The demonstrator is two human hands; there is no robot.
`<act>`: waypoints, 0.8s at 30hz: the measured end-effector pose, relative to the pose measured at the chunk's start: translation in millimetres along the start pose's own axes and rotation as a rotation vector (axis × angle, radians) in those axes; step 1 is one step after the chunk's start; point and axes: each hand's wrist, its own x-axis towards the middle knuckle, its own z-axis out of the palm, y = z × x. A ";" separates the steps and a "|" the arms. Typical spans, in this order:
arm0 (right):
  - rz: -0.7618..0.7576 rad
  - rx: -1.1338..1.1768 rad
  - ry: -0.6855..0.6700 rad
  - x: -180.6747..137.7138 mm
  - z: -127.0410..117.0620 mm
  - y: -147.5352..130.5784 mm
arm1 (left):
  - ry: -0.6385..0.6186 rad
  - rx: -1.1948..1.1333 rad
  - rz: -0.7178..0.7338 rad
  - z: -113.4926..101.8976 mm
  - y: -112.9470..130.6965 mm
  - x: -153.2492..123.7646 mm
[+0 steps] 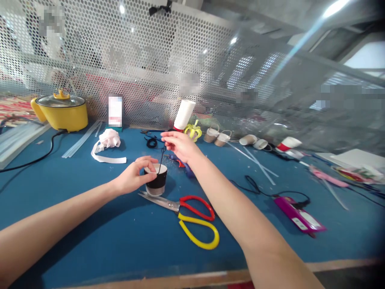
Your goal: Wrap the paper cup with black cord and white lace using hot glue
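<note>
A small paper cup (156, 184) with a black band round it stands on the blue table. My left hand (136, 175) grips its rim from the left, thumb and fingers at the near and far sides. Above and to the right of the cup, my right hand (177, 143) pinches a thin black cord (163, 154) that runs down to the cup's inner edge. More of the black cord lies loosely coiled behind. Scissors (174, 206) with one red and one yellow handle lie just in front of the cup, blades pointing left.
A yellow electric pot (64, 112) stands back left, near crumpled white strip material (108, 140). Stacked white cups (184, 114), small handled cups (212, 133) and clear glue sticks (258, 162) lie behind. A purple power strip (297, 216) sits right. A perforated metal screen (126, 60) closes the back.
</note>
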 end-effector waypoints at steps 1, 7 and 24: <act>-0.002 -0.027 -0.041 8.7 9.3 -5.4 | 0.000 0.015 0.020 0.4 0.3 0.0; 0.050 -0.352 -0.455 30.4 56.0 -18.8 | -0.035 0.003 0.065 1.6 2.9 -2.5; 0.030 -0.889 0.172 -20.7 -85.7 75.2 | -0.011 0.035 0.126 -0.7 -2.9 -5.5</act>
